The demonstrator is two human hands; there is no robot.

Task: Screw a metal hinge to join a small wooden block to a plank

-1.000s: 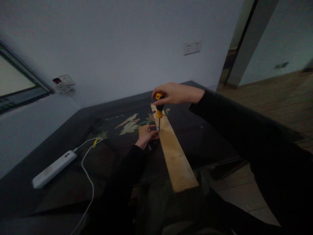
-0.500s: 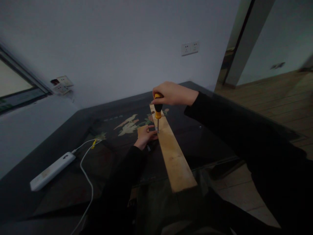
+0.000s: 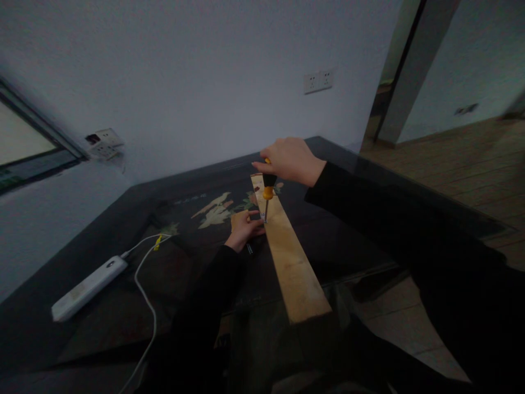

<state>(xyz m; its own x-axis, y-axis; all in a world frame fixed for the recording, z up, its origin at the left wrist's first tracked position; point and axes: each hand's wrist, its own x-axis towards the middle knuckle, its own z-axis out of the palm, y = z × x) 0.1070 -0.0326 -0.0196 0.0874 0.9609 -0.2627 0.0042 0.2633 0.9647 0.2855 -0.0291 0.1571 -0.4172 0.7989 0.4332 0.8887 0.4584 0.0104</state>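
Note:
In the head view a long wooden board point(image 3: 292, 260) lies on the dark table, its near end sticking out past the table's edge. My right hand point(image 3: 292, 160) is closed around the yellow and black handle of a screwdriver point(image 3: 268, 192). The shaft points down, leaning slightly, and its tip meets a small metal fitting point(image 3: 263, 217) at the board's left edge. From the left, my left hand point(image 3: 243, 232) pinches this fitting between thumb and fingers. Behind those fingers shows a small tan wooden piece point(image 3: 237, 219), partly hidden. Whether a screw sits under the tip is too small to tell.
A white power strip point(image 3: 89, 287) lies on the table point(image 3: 197, 219) at left, with a white cable point(image 3: 144, 282) curving toward the front edge. A small dark object point(image 3: 249, 248) lies beside my left wrist. A wall with sockets point(image 3: 319, 81) rises behind the table.
My right hand has rotated and shifted slightly right on the handle. The screwdriver now leans a little more to the right at its top. My left hand and the board stay in place.

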